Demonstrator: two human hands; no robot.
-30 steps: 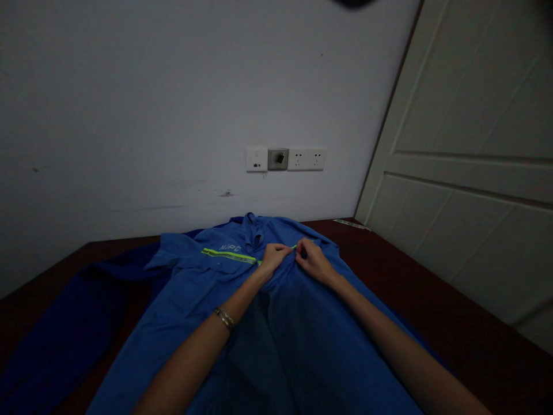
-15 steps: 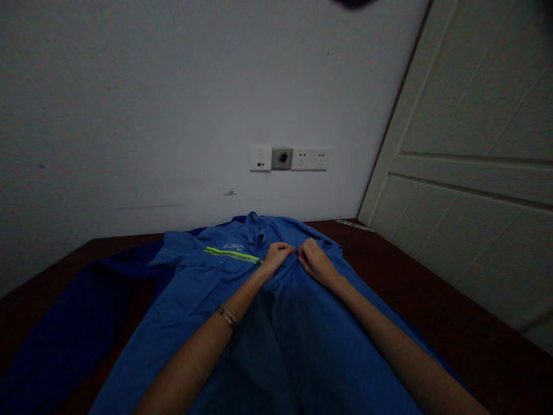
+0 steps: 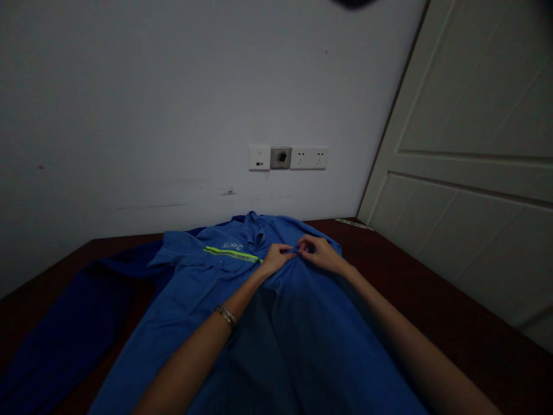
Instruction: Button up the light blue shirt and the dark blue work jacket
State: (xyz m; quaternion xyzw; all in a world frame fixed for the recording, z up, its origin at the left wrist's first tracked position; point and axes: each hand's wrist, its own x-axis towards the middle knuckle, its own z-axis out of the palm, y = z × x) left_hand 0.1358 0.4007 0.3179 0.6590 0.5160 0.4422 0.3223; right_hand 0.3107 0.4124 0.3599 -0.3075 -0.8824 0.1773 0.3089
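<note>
A blue work jacket (image 3: 185, 294) with a collar, white lettering and a yellow-green reflective strip (image 3: 231, 253) lies spread in front of me. My left hand (image 3: 277, 257), with a bracelet (image 3: 226, 314) on its wrist, pinches the jacket's cloth near the chest. Just to its right, my right hand (image 3: 318, 252) pinches the same small fold, fingertips close to those of the left. The cloth is lifted slightly between them. Whether a button or other fastener sits in the fold is too small to tell. A darker blue sleeve (image 3: 82, 317) stretches out at the left.
The jacket rests on a dark reddish-brown surface (image 3: 389, 288) that meets a pale wall (image 3: 151, 115). Sockets (image 3: 309, 158) and a switch plate (image 3: 259, 158) are on the wall. A white panelled door (image 3: 470, 155) stands at the right. A thin patterned strip (image 3: 354, 223) lies near the back corner.
My right hand has turned and shifted slightly to the right, its fingers lifting a little. The left hand keeps its pinch almost in place.
</note>
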